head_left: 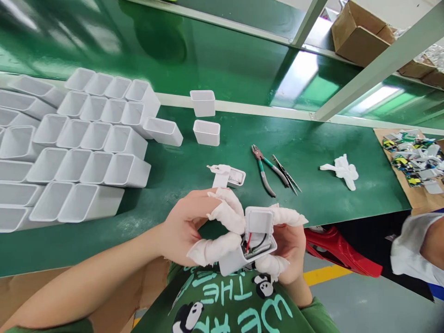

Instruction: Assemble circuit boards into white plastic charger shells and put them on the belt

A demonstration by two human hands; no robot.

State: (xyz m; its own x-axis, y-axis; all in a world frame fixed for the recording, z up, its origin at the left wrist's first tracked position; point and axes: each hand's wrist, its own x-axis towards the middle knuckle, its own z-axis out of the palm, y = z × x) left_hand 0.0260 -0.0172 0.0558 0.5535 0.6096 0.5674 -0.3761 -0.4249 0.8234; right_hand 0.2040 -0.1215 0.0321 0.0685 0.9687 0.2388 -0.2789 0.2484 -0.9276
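Note:
Both my hands hold a small white plastic charger case [250, 247] close to my chest. Its lid stands open, and red and black wires show inside. My left hand [199, 226] wears white finger cots and pinches the case's left side. From the right and below, my right hand [289, 245], also in finger cots, wraps round the case. A white cap part [227, 175] lies on the green table [312, 152] just beyond my hands.
Several empty white housings [79, 148] lie stacked at the left, and two more [204, 118] stand apart. Pliers [264, 169] and tweezers [286, 173] lie mid-table, with a white glove [342, 170] to their right. Circuit boards [412, 157] sit on cardboard at far right. Another person's sleeve [412, 252] is at right.

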